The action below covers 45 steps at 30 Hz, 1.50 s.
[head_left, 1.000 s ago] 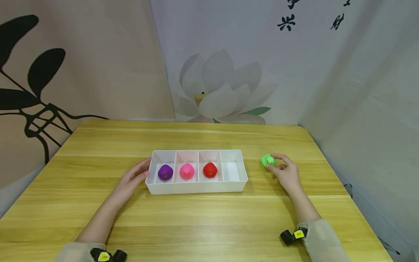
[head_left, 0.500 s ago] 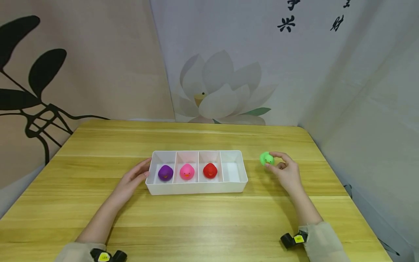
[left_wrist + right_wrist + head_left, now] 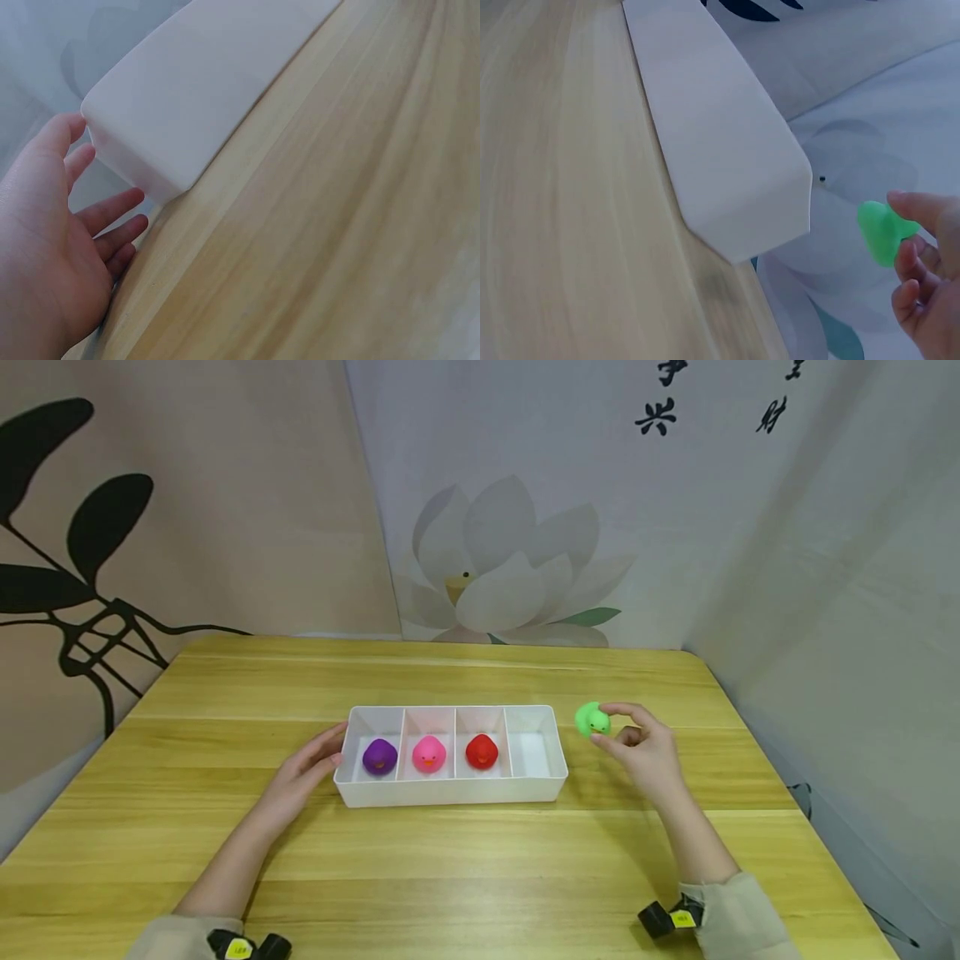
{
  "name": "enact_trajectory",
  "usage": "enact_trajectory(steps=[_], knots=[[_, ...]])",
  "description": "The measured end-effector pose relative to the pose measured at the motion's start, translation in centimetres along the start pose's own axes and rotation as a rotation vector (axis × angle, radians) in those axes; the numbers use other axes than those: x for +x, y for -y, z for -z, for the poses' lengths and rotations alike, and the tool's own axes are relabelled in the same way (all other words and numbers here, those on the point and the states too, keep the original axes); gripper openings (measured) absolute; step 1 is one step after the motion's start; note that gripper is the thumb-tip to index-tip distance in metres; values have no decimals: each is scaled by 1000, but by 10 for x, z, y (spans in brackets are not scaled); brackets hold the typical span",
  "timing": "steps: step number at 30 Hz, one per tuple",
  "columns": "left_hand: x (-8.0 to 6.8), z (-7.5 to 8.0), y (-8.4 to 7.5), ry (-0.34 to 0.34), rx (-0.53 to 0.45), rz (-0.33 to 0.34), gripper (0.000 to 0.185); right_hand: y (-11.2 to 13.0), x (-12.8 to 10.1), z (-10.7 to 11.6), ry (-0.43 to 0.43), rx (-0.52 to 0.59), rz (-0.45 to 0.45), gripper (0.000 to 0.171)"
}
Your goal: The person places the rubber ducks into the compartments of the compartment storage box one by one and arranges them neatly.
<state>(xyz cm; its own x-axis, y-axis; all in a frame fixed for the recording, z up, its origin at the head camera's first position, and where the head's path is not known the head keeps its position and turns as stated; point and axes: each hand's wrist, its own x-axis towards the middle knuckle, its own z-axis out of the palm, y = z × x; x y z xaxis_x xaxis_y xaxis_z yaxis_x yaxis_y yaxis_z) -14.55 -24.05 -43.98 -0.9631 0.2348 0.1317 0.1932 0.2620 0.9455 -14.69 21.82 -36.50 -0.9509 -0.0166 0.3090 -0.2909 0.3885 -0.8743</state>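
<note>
Head view: the right hand (image 3: pixel 643 752) pinches the green duck (image 3: pixel 592 719) between thumb and forefinger, lifted off the table (image 3: pixel 480 877) just right of the white tray (image 3: pixel 450 789). The purple duck (image 3: pixel 379 756), pink duck (image 3: pixel 428 753) and red duck (image 3: pixel 482 751) each fill one compartment; the rightmost compartment (image 3: pixel 534 752) holds nothing. Judged step: carrying the green duck toward the tray. The next move calls for travel left over the tray wall, then a release above the free compartment. The left hand (image 3: pixel 303 772) lies flat, fingers straight, against the tray's left end.

Left wrist view: the left hand (image 3: pixel 52 247) is spread, fingertips touching the tray (image 3: pixel 202 90) corner, gripping nothing.

Right wrist view: the right hand (image 3: pixel 926 292) has its fingers curled round the green duck (image 3: pixel 883 231), raised beside the tray (image 3: pixel 720 165) end.
</note>
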Motion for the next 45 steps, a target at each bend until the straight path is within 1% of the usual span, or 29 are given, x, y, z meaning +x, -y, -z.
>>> enact_trajectory(steps=[2, 5, 12, 16, 20, 27, 32, 36, 39, 43, 45], knots=[[0, 0, 0, 0, 0, -3, 48, 10, -1, -3, 10, 2, 3, 39], [0, 0, 0, 1, -2, -2, 48, 15, -1, -8, 34, 0, 8, 39], [0, 0, 1, 3, -7, 2, 48, -2, 7, -20, 105, 14, 8, 39], [1, 0, 2, -1, -2, 3, 48, -4, 10, -26, 134, 5, 26, 38], [1, 1, 3, -8, 9, 2, 47, -1, 13, -30, 173, -7, 11, 37], [1, 1, 2, -10, 14, 9, 47, 19, 16, -35, 253, -4, -58, 36], [1, 1, 2, -6, 1, 8, 47, 1, 23, -39, 297, -26, -94, 37], [1, 1, 1, -7, 0, 6, 47, -13, 28, -42, 332, -43, -84, 37], [0, 1, 1, -8, 10, 6, 47, -17, 31, -44, 362, -55, -73, 35], [0, 1, 1, -7, 21, 11, 47, -19, 34, -47, 400, -88, -98, 35], [0, 0, 1, -7, 23, 11, 47, -20, 34, -48, 415, -104, -94, 35]])
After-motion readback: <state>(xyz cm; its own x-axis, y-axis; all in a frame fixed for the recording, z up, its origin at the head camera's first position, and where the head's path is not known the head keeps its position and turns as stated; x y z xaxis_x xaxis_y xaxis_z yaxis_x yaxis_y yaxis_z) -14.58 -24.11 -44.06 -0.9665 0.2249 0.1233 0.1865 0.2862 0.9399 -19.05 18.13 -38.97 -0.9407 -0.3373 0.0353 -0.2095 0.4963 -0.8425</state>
